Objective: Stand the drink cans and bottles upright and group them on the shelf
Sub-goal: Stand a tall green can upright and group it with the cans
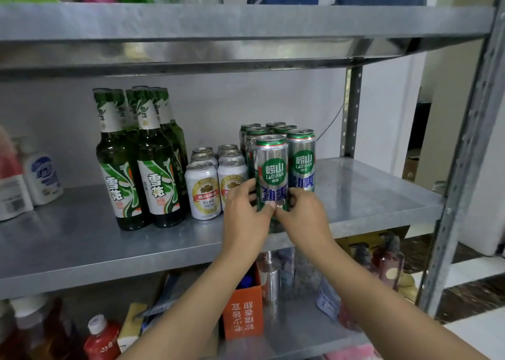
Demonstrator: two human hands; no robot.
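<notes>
**A:** quick q, where's the tall can point(270, 168) vs the hands right now?

**B:** dead centre between them. Left hand point(246, 212) is curled round its left side and right hand point(303, 215) round its right. Both grip low on the body, thumbs nearly meeting across the front. Neither's nearer, it's an even two-handed hold.

**A:** upright?

**B:** yep, long axis straight up, label facing the person. The base is mostly hidden behind the hands, so I can't tell if it's sitting on the shelf point(369, 196) or just off it.

**A:** room to move?

**B:** tight on the far side. The other tall cans point(300, 157) stand right behind it and just beyond the right hand's fingers. The short cans point(203, 190) are right by the left hand's fingers, with the bottles point(142, 163) further out that way. The open shelf is all past the right hand, out to the post point(351, 114). The front edge sits just under the wrists, so I'd guess any nudge should go back or rightward, not toward the person.
</notes>
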